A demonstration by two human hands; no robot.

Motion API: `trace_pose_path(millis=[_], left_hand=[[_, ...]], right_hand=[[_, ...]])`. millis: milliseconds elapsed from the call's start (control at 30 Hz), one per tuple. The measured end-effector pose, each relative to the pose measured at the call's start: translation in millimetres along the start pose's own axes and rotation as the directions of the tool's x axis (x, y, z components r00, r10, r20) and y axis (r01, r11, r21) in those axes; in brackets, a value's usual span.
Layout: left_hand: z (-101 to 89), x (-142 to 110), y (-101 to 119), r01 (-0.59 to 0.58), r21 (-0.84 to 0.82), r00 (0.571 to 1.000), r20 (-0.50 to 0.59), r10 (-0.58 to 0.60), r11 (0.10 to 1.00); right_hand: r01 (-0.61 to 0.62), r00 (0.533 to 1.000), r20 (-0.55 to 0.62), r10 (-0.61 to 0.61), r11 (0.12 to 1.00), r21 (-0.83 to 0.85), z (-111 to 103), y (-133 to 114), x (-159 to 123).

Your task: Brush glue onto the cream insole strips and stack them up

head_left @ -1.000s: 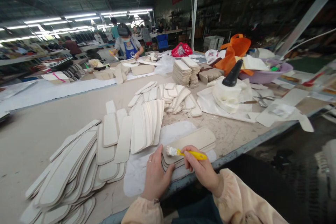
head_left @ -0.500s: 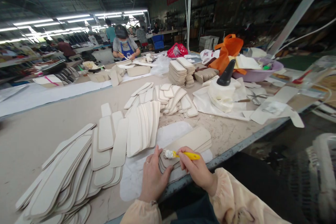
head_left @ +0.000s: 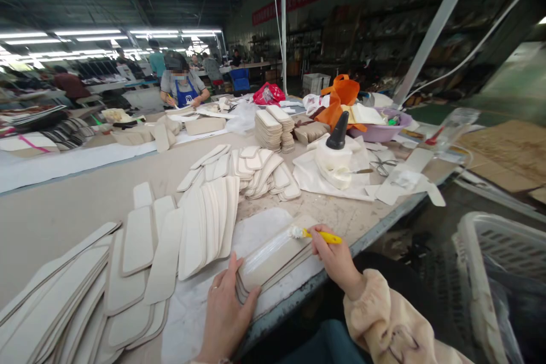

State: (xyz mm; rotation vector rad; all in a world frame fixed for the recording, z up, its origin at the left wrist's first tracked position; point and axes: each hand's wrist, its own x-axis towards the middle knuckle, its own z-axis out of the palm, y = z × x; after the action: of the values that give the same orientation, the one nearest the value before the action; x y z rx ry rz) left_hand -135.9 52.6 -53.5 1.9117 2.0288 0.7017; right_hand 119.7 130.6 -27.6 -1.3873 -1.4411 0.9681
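Observation:
My right hand (head_left: 335,256) is closed on the yellow handle of a glue brush (head_left: 323,235). Its white-coated bristles touch the top of a small stack of long beige panels (head_left: 277,256) with rounded ends. A wet, shiny white streak runs along the top panel behind the bristles. My left hand (head_left: 230,307) lies at the near end of that stack, thumb and fingers spread, steadying its edge. Under the stack is a white sheet (head_left: 183,318). Many similar pale panels (head_left: 211,216) lie fanned out to the left and behind.
A white tub with a black cone (head_left: 336,151) and a flat tool stands behind, near scissors (head_left: 384,166). Beyond are neat panel stacks (head_left: 268,129) and a purple basin (head_left: 379,132). A white crate (head_left: 473,273) stands off the table edge. A co-worker (head_left: 183,85) sits across.
The brush has moved away from my left hand toward the far end of the panel, leaving a white streak. My left hand still rests at the near end. The view has shifted.

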Motion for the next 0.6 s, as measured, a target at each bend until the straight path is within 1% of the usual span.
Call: trace_pose_path(millis=[133,233,300,367,433,500,600], left_hand=[[0.3,-1,0,-0.01,0.005,1.0,-0.002,0.01,1.0],[1.3,-1,-2,-0.023,-0.01,1.0,-0.007,0.023,1.0],[1.9,-1,-3,-0.027,-0.022,1.0,-0.015,0.027,0.999],[1.9,-1,-3,-0.032,-0.034,0.999,-0.022,0.031,0.999],[1.3,-1,-2,-0.037,-0.041,0.999,-0.027,0.036,0.998],[0.2,-2,0,-0.035,-0.046,0.999,-0.021,0.035,0.998],[-1.5,-2,2,-0.018,-0.051,1.0,-0.004,0.018,0.999]], right_hand=[[0.02,0.996,-0.08,-0.026,0.997,-0.075,-17,6,11],[0.038,0.991,-0.125,-0.056,0.99,-0.136,-25,9,15],[0.05,0.988,-0.139,-0.065,0.993,-0.107,-27,8,13],[0.05,0.992,-0.119,-0.05,0.999,0.003,-24,3,6],[0.017,0.999,-0.042,-0.011,0.988,0.156,-14,-3,-5],[-0.054,0.995,0.091,0.03,0.959,0.278,1,-11,-18],[-0.167,0.952,0.302,0.056,0.92,0.355,28,-21,-36]])
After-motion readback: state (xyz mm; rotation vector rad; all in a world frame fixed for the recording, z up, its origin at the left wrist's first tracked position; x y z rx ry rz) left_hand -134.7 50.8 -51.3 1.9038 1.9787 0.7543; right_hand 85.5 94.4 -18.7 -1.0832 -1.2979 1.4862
